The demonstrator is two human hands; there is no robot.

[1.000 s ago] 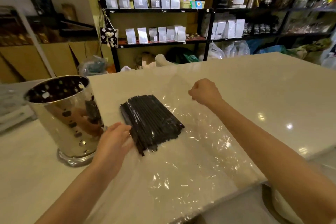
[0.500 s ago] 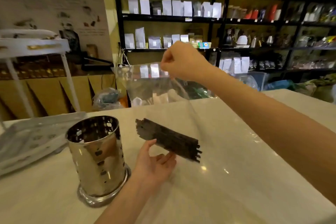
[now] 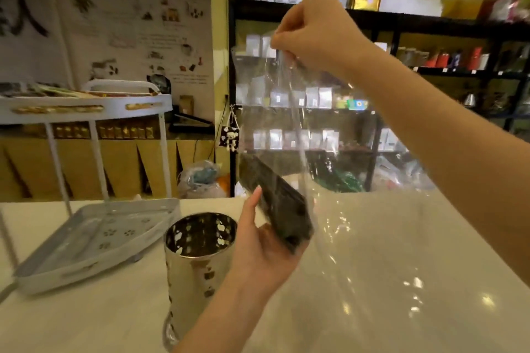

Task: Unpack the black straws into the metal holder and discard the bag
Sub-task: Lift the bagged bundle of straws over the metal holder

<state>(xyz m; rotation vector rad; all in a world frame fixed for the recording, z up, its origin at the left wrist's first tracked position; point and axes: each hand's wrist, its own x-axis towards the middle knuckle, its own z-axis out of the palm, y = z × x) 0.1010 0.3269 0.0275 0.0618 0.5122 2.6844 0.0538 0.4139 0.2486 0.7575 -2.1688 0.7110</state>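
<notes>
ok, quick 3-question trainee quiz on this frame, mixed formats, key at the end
1. True or false: the bundle of black straws already stands inside the perforated shiny metal holder.
2. Multiple choice: the right hand grips
A. the holder's rim
B. the top of the clear plastic bag, raised high
C. the white plastic tray
3. Fill in: the left hand holds the straws to the ____ of the holder as the camera sees it.

Key
1. False: the left hand holds the bundle tilted in the air beside the holder; no straws show in the holder.
2. B
3. right
</notes>
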